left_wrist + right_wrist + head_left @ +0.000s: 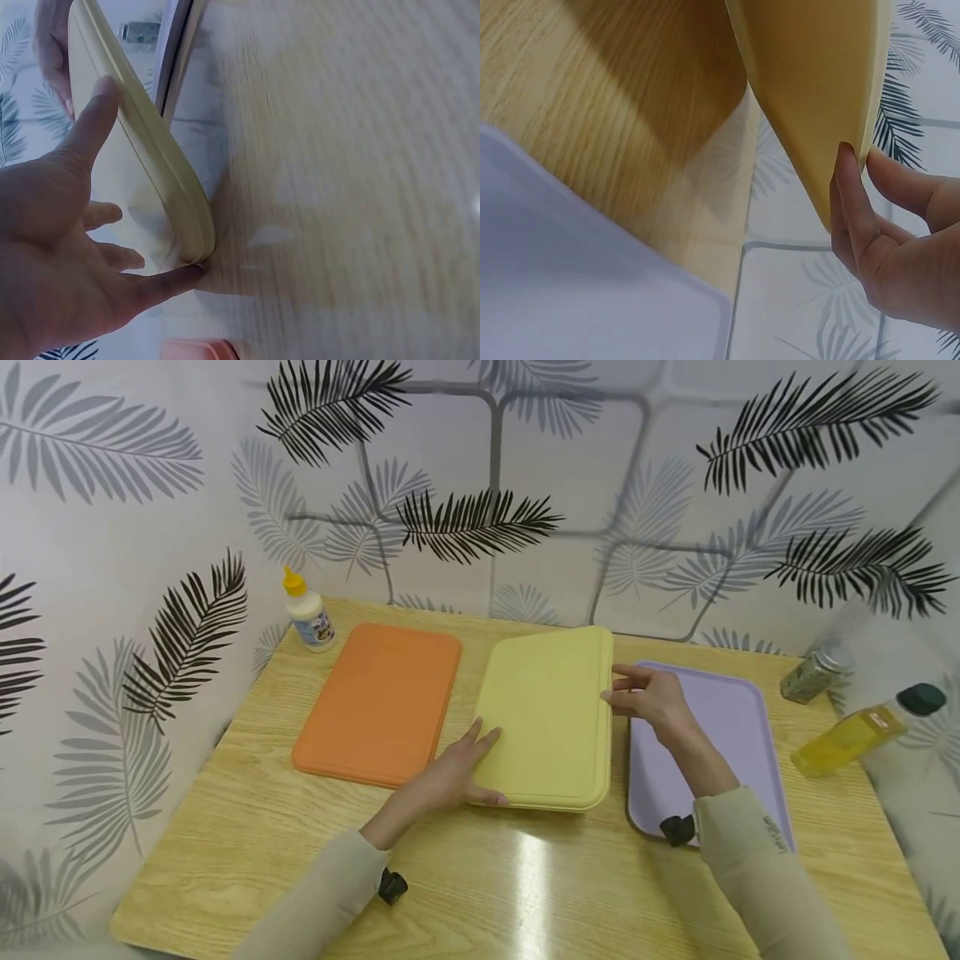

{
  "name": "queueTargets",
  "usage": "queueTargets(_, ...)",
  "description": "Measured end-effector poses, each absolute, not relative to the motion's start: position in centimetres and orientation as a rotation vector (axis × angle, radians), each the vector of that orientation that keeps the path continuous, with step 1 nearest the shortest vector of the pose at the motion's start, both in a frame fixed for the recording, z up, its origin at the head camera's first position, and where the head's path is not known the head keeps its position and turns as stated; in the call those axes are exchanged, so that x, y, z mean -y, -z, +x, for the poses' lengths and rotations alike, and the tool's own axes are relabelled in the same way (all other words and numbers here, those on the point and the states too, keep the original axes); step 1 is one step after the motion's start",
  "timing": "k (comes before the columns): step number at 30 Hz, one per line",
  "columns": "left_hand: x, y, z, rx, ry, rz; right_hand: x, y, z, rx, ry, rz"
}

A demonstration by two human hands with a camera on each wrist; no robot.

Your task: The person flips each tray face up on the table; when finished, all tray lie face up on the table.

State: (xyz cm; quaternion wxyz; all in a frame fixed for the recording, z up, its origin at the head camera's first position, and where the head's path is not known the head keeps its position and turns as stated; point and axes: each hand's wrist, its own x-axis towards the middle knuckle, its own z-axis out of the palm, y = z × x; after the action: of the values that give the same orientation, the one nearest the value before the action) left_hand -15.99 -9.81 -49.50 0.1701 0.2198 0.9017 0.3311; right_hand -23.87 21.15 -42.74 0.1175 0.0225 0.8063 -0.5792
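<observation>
A yellow tray (551, 718) is tilted above the middle of the table, its right side raised and its left side low. My right hand (651, 697) pinches the raised right edge, the thumb on one face and fingers on the other, as the right wrist view shows (900, 232). At the lower left corner my left hand (453, 772) touches the tray with spread fingers, the thumb (97, 112) along the near edge. To the left lies an orange tray (382, 702). A purple tray (705, 735) lies on the right, below my right forearm.
A glue bottle (309, 614) with a yellow cap stands at the back left corner of the wooden table (465, 893). Near the right edge are a small clear jar (813, 675) and a bottle of yellow liquid (858, 739). Leaf-patterned sheeting (495, 468) hangs behind.
</observation>
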Motion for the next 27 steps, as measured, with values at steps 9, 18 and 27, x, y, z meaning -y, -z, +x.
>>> queueTargets(9, 9.2, 49.9, -13.8, -2.605, -1.002, 0.586, -21.1, 41.4, -24.0, -2.329, 1.739, 0.037)
queueTargets(18, 8.4, 49.6, -12.3, -2.58, -1.145, 0.489, -20.6, 39.7, -24.1, -2.247, 1.821, 0.018)
queueTargets(27, 8.0, 49.1, -11.5, -2.607, -1.169, 0.556, -19.9, 38.2, -24.0, -2.163, 1.872, 0.02)
